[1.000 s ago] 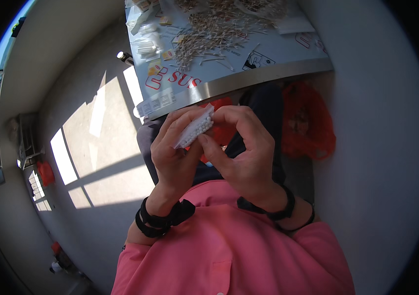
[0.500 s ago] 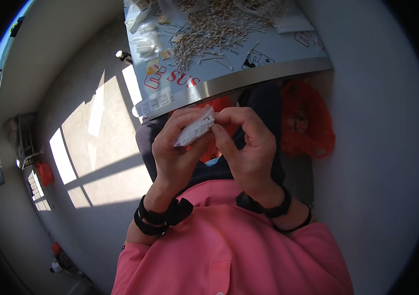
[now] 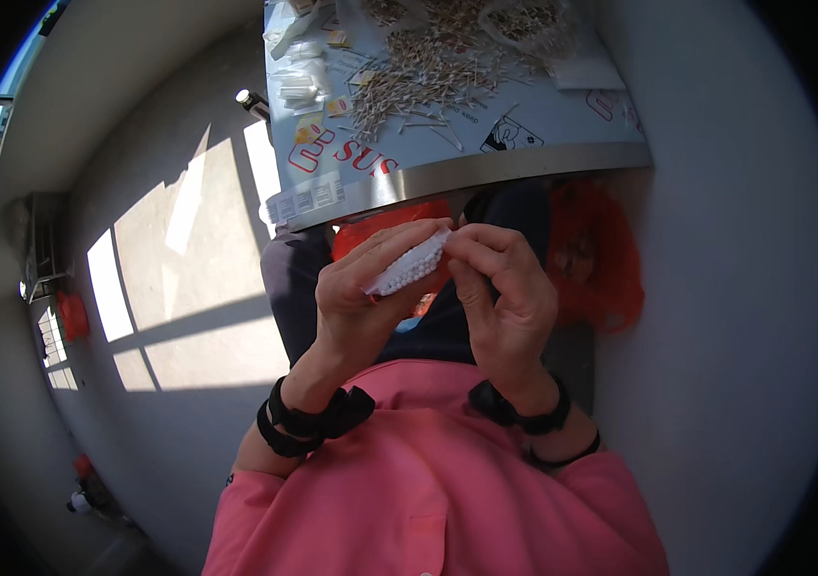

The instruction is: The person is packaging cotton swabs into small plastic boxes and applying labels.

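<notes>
My left hand cradles a small clear bag of cotton swabs, its white tips showing in a row. My right hand pinches the bag's upper right end with thumb and fingertips. Both hands are held in front of my chest, below the table's metal edge. A loose heap of cotton swabs lies spread on the printed tabletop above. Black bands wrap both wrists.
Small filled clear packets lie at the table's left side. An orange plastic bag hangs under the table by my lap. Sunlit floor stretches to the left, with a dark bottle beside the table.
The hands stay together on the bag; it has tipped slightly and my right fingers have shifted along its upper end. The view has moved a little lower.
</notes>
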### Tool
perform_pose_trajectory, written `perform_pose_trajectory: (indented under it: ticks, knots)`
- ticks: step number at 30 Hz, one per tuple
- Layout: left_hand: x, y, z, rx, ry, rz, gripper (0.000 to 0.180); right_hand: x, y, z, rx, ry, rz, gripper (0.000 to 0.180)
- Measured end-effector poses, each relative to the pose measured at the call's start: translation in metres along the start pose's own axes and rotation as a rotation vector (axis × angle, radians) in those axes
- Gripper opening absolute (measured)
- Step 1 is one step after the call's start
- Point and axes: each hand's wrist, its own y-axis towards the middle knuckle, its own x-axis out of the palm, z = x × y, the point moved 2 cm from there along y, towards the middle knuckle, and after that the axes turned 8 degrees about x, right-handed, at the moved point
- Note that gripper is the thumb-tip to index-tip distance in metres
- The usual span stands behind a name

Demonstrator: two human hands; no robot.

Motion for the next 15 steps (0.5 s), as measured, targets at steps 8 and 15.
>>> perform_pose_trajectory:
  ticks: [8, 15]
  knots:
    - [0.003, -0.003, -0.004, -0.016, -0.098, 0.005, 0.044, 0.000, 0.000, 0.003, 0.174, 0.167, -0.003, 0.013]
    - [0.001, -0.005, -0.008, 0.007, 0.064, -0.019, 0.045, 0.000, 0.007, 0.002, 0.170, 0.215, -0.026, 0.015]
